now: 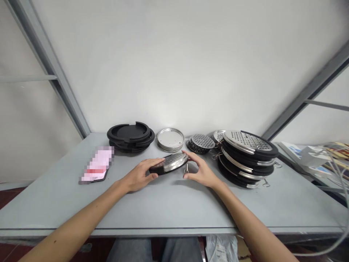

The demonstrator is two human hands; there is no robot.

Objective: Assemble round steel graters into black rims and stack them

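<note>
A round black-rimmed disc (172,162) with a perforated metal face and a shiny metal edge band is held tilted just above the table. My left hand (140,175) grips its black left side, thumb below and fingers on top. At the right edge my right hand (201,171) has its fingers against the rim, and its thumb is by a small wire clip (186,169) hanging there. Whether the thumb presses on the clip is hard to tell. Behind the disc lie a stack of silver metal plates (170,139) and a pile of dark perforated discs (201,142).
Black plastic rings (131,136) are stacked at the back left, with a phone (96,165) in front of them. On the right stands a tall stack of similar discs (247,158), wire clips sticking out. Grey metal posts (58,69) frame the table (163,211).
</note>
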